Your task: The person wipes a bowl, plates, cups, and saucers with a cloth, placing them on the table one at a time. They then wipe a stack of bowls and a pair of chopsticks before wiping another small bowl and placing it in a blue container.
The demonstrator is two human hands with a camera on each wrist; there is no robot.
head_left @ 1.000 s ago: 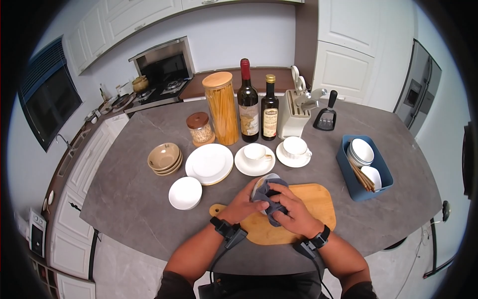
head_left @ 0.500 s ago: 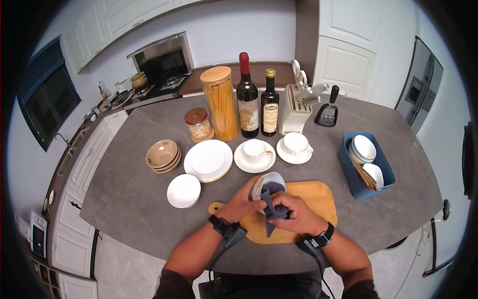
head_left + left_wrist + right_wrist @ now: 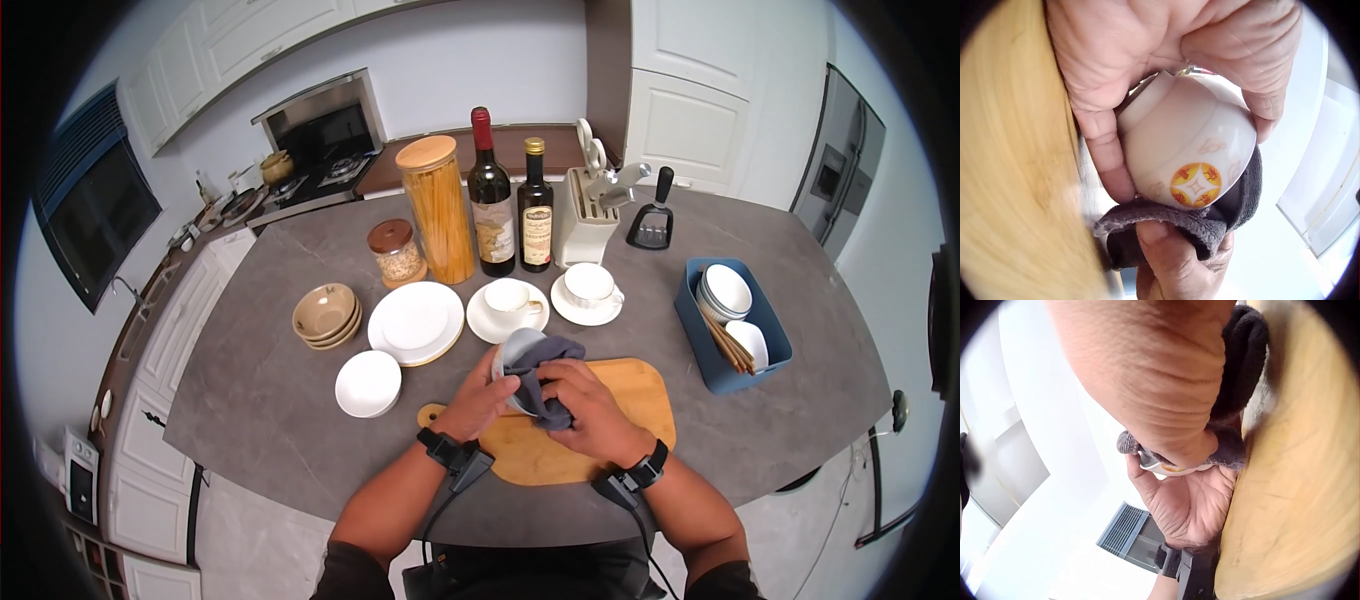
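My left hand (image 3: 478,400) grips a white bowl (image 3: 1185,137) by its outside, thumb on one side and fingers on the other. Orange and yellow patterns decorate the bowl's wall, and it is tilted on its side above the wooden cutting board (image 3: 630,420). In my right hand (image 3: 592,415) a dark grey cloth (image 3: 548,375) is pinched over the bowl's rim, with part of it inside the bowl. The left wrist view shows the right thumb pressing the cloth (image 3: 1154,225) at the rim. Most of the bowl's inside is hidden by the cloth.
Left of the board stand a white bowl (image 3: 368,384), stacked brown bowls (image 3: 325,312) and white plates (image 3: 416,322). Two cups on saucers (image 3: 508,322) sit behind it. Farther back are jars, bottles and a knife block (image 3: 585,225). A blue bin (image 3: 705,350) with bowls stands right.
The bowl has turned and tilted in my left hand. My right hand has shifted the cloth, which now drapes across the bowl's far rim rather than hanging down in front.
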